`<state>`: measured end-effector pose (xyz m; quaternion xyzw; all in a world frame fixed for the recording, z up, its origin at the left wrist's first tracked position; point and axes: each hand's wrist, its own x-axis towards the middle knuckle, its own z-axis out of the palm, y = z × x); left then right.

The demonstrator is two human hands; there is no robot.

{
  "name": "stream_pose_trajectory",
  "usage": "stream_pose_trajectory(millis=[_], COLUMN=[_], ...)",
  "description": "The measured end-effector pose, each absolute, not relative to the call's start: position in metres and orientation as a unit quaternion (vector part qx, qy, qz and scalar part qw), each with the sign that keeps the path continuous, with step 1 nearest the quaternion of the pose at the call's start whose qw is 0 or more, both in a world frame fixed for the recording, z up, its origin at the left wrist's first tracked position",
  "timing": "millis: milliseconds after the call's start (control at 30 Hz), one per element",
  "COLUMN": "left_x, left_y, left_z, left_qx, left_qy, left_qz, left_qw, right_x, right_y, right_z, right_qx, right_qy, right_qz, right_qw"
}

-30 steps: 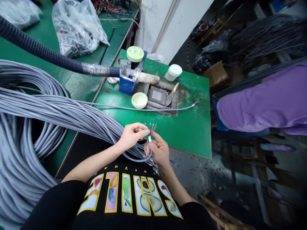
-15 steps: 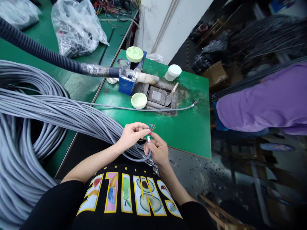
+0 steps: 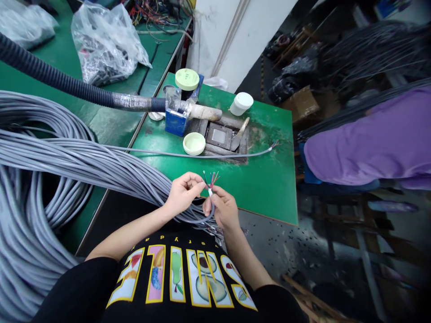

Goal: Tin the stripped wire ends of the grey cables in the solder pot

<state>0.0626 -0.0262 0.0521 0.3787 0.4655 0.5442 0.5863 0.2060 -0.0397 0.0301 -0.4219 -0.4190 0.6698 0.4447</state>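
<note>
My right hand (image 3: pixel 224 208) is closed round the end of a grey cable (image 3: pixel 202 220), just below its stripped tip. Thin coloured wires (image 3: pixel 211 178) fan upward out of that tip. My left hand (image 3: pixel 183 192) pinches at those wires with thumb and fingers. Both hands hover over the near edge of a small green table (image 3: pixel 266 179). The held cable loops down and back into a thick bundle of grey cables (image 3: pixel 84 163) running off to the left.
A second grey cable (image 3: pixel 215 154) lies across the green table, ending in stripped wires. Behind it stand a metal block with a blade (image 3: pixel 224 134), a blue box (image 3: pixel 177 121), pale lids and a white jar (image 3: pixel 241 103). A corrugated black hose (image 3: pixel 60 80) crosses the left bench. A person in purple (image 3: pixel 367 143) stands at right.
The view has shifted slightly; my hands stay together at the cable tip, with my left fingers working the coloured wires. Nothing was let go.
</note>
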Motion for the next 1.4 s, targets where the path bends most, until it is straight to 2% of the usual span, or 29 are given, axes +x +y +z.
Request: stream_pose_trajectory(millis=[133,267,500,700,867,1000,1067,1167,1300,1400], left_x=[0.064,0.063,0.059,0.06,0.047,0.023,0.013,0.006,0.008,0.009], left_y=[-0.03,-0.029,-0.026,-0.029,-0.025,-0.016,-0.013,-0.01,-0.011,-0.012], left_z=[0.049,0.047,0.05,0.05,0.047,0.037,0.029,0.016,0.006,0.004], left_qx=[0.408,0.398,0.357,0.361,0.419,0.554,0.601,0.646,0.682,0.69], left_qy=[0.462,0.449,0.439,0.444,0.451,0.514,0.544,0.571,0.578,0.574], left_qz=[0.541,0.541,0.547,0.575,0.568,0.537,0.514,0.468,0.423,0.42], left_qw=[0.572,0.589,0.617,0.586,0.547,0.375,0.28,0.195,0.148,0.134], right_x=[0.206,0.203,0.198,0.2,0.201,0.198,0.192,0.179,0.162,0.153], right_y=[-0.025,-0.015,-0.009,-0.009,0.015,0.065,0.092,0.124,0.143,0.147], right_z=[0.034,0.038,0.046,0.052,0.076,0.091,0.092,0.088,0.081,0.078], right_qx=[-0.405,-0.417,-0.427,-0.431,-0.469,-0.446,-0.435,-0.45,-0.461,-0.457], right_qy=[-0.439,-0.481,-0.511,-0.553,-0.659,-0.749,-0.789,-0.838,-0.878,-0.888], right_qz=[0.689,0.658,0.595,0.546,0.397,0.238,0.191,0.137,0.06,0.033], right_qw=[0.411,0.402,0.451,0.458,0.433,0.429,0.391,0.277,0.117,0.053])
